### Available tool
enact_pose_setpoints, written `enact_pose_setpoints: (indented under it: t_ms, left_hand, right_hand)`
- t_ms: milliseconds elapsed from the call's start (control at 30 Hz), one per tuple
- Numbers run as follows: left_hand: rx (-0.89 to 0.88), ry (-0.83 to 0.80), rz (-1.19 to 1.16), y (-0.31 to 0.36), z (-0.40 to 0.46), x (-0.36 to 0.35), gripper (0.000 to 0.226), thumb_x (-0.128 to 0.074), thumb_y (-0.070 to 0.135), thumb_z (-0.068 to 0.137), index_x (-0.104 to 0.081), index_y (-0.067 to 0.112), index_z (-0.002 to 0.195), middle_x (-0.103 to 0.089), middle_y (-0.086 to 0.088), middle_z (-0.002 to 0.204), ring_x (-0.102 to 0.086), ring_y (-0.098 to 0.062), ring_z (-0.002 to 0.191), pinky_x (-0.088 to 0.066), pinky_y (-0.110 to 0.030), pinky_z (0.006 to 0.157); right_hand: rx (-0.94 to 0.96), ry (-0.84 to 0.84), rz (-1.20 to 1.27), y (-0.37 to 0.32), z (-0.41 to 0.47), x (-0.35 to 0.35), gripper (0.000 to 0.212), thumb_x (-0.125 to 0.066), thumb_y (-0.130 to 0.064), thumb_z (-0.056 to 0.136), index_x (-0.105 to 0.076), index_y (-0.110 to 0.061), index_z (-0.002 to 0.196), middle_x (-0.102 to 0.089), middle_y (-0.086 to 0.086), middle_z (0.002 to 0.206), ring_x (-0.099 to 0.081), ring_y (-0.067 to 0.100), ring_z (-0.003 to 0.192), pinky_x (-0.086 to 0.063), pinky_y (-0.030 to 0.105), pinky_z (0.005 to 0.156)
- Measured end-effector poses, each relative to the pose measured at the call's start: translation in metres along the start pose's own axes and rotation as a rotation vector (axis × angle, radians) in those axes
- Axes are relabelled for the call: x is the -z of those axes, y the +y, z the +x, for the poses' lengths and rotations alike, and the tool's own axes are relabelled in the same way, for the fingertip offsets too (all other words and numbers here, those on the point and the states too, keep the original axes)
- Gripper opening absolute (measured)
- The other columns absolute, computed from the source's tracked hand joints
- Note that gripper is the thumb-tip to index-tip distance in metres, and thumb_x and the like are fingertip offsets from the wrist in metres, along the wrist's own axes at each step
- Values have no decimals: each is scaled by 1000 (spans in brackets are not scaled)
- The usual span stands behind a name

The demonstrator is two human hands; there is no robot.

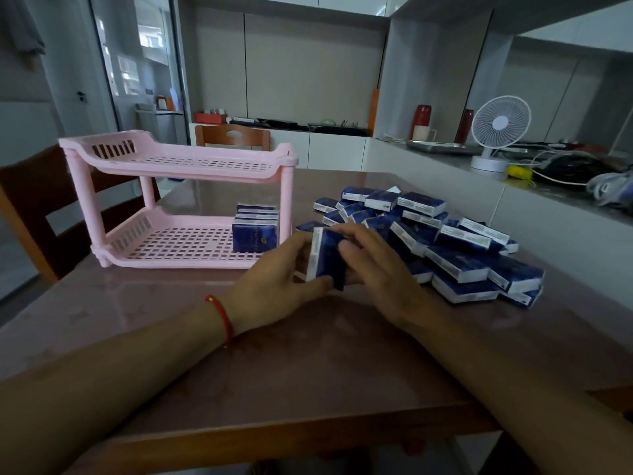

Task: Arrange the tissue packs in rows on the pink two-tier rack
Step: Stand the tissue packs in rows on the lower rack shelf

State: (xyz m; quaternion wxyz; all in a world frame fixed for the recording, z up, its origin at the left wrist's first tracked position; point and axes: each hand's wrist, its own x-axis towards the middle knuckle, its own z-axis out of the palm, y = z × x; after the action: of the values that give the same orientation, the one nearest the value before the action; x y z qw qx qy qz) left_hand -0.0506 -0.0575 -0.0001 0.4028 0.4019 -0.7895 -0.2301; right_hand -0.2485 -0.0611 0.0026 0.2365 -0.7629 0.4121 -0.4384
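Observation:
The pink two-tier rack [178,162] stands on the table's left half. Its top tier is bare. On the right end of its lower tier a short row of blue tissue packs [255,231] stands upright. A loose heap of blue and white tissue packs [445,241] lies to the right of the rack. In front of the rack's right post, my left hand [274,282] and my right hand [373,265] hold a small bundle of upright tissue packs [325,257] between them, just above the table.
The glossy brown table [239,365] has its front edge close to me. Wooden chairs stand at the left [41,207] and behind the rack [233,135]. A white counter at the right carries a small white fan [496,132], cables and red vases.

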Motion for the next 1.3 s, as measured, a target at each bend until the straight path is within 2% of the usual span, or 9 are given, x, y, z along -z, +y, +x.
enact_pose_setpoints:
  t_ms: [167,300,533,700,800,867,1033,1167,1300]
  left_hand:
    - [115,108,191,-2,8,16,27,-64,24,81,-61,26,108,-70,4,93,-64,-15,86,-45,-14,69]
    - [20,177,310,0,6,28,43,-47,32,76,-68,19,111,-73,-3,97,-63,-21,86,-41,-26,70]
    - [-103,181,406,4,3,39,38,-51,30,75,-60,22,111,-74,-5,92,-62,-20,73,-42,-25,65]
    - [-79,54,564,-1,6,46,42,-68,25,78,-65,24,119,-75,-6,106,-64,-19,84,-40,-18,74]
    - [-24,-116,495,-2,8,54,41,-71,22,78,-67,28,118,-75,1,99,-63,-9,73,-47,-13,71]
    - [65,-191,256,-3,8,59,44,-69,14,76,-69,28,118,-76,-1,99,-71,-19,72,-61,-29,70]
    - [99,-417,17,-5,6,63,55,-71,15,80,-59,37,130,-69,3,120,-67,-20,106,-59,-35,89]
    - [34,-317,162,1,6,47,50,-77,47,79,-58,36,124,-66,13,119,-65,-4,105,-58,-27,88]
    - [-2,-312,248,5,7,56,41,-78,41,79,-62,36,116,-69,13,109,-67,-5,97,-58,-29,85]
  right_hand:
    - [21,8,-626,20,13,7,46,-43,-28,102,-39,-26,148,-45,-3,148,-41,16,134,-36,46,109]
    - [-74,-133,-884,21,16,5,47,-43,-37,98,-41,-34,145,-43,-6,147,-31,16,141,-3,55,120]
    - [97,-204,-493,-1,-15,16,48,-65,-36,79,-58,-39,127,-47,-13,120,-50,7,110,-46,30,94]
    - [226,-262,-482,-6,-14,24,47,-78,-35,80,-62,-38,125,-53,-33,114,-50,-14,108,-39,6,90]
    - [304,-206,-398,-12,-17,22,55,-84,-25,73,-59,-27,121,-57,-20,120,-54,-2,112,-43,10,91]
    - [303,-194,-369,-13,-16,17,61,-85,-23,71,-53,-25,122,-55,-13,122,-53,1,111,-44,10,90]
    - [391,-142,-478,-8,-12,7,64,-84,-27,74,-52,-18,129,-50,-2,128,-48,7,117,-40,17,100]
    - [441,-153,-561,-7,-10,4,62,-83,-30,78,-54,-22,132,-47,-2,132,-45,6,118,-45,16,90]
    - [381,-166,-510,-8,-11,4,65,-75,-49,81,-49,-28,137,-42,-12,132,-38,-9,112,-33,9,87]
